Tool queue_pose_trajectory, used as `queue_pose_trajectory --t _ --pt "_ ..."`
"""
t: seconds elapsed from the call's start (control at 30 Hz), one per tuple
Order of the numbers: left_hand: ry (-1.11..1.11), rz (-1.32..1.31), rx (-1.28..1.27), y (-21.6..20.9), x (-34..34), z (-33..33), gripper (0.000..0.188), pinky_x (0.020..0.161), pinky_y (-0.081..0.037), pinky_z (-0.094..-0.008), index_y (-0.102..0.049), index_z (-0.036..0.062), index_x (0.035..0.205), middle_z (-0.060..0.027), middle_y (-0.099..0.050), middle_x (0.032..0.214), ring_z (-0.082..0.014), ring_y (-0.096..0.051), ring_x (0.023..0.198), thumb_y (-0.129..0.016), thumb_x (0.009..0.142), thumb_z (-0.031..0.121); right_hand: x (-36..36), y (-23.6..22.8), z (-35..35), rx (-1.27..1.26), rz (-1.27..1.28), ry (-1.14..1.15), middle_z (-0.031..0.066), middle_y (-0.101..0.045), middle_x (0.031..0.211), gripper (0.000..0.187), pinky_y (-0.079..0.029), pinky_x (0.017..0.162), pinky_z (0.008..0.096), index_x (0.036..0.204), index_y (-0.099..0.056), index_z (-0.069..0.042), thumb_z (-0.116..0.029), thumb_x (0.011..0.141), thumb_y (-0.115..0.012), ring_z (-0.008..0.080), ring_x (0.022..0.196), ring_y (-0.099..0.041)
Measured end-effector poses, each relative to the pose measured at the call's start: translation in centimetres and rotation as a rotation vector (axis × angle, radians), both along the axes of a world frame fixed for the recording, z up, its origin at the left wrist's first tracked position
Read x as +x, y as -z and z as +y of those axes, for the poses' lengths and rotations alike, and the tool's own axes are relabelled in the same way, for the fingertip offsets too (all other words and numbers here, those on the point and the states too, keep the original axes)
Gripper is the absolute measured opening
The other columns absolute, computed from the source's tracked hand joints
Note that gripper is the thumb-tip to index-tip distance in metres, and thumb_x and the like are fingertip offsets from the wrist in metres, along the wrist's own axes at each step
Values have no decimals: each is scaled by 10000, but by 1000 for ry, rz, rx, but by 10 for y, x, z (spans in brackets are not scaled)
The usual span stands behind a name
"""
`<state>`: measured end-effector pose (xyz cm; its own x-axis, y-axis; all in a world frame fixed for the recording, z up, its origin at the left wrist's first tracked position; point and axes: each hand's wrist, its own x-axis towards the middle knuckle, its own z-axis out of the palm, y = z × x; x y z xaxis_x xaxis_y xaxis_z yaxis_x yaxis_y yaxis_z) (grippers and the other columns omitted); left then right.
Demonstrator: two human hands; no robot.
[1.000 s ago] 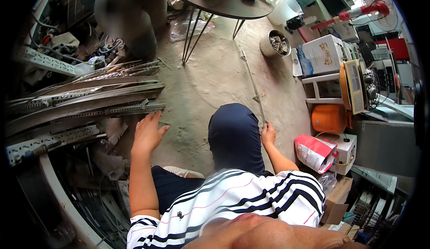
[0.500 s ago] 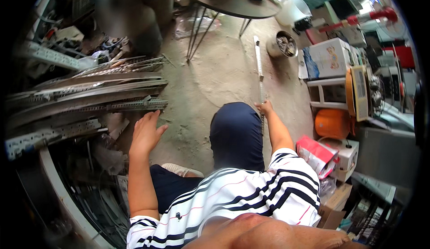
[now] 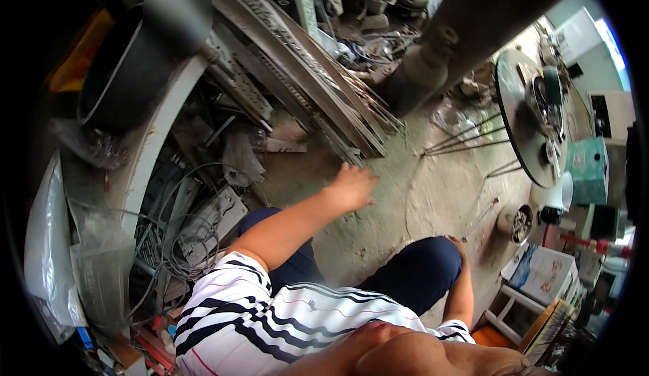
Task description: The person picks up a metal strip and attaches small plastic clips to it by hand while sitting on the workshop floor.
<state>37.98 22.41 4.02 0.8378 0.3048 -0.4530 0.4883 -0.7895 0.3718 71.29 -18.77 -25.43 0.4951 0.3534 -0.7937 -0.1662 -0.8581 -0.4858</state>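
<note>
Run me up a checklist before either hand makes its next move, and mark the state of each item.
1. Left hand empty: ok, its fingers look spread with nothing in them.
2. Left hand touching the strips: cannot tell; it is at their near ends, but contact is unclear.
3. Right hand in plain sight: not ok, the right knee partly hides it.
4. Right hand gripping the bar: cannot tell; the bar's near end lies close to it.
5. Bucket upright: ok, it stands on the floor.
</note>
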Motion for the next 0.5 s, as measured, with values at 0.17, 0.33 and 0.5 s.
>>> queue_pose_trajectory --t 0.17,0.33,0.5 --pt "31 -113 -39 3 24 -1 604 912 -377 -451 -533 104 1287 -120 -576 1137 -313 -523 1118 -692 789 408 21 -172 198 219 -531 -592 122 -677 953 347 -502 746 321 1128 -611 -3 -252 887 -627 203 839 -639" --pt "-9 -105 96 2 21 4 570 880 -397 -487 -572 125 1226 -122 -580 1132 -308 -546 1092 -688 776 457 -55 -263 379 562 -583 -826 165 -679 992 314 -506 818 348 1106 -627 -24 -221 862 -632 275 939 -660" --pt "95 -89 25 0 28 -2 596 868 -448 -507 -560 98 1243 -152 -576 1151 -327 -578 1073 -673 789 468 -151 -284 509 912 -561 -831 155 -597 1143 371 -502 845 377 1184 -580 -77 -177 836 -660 315 995 -628"
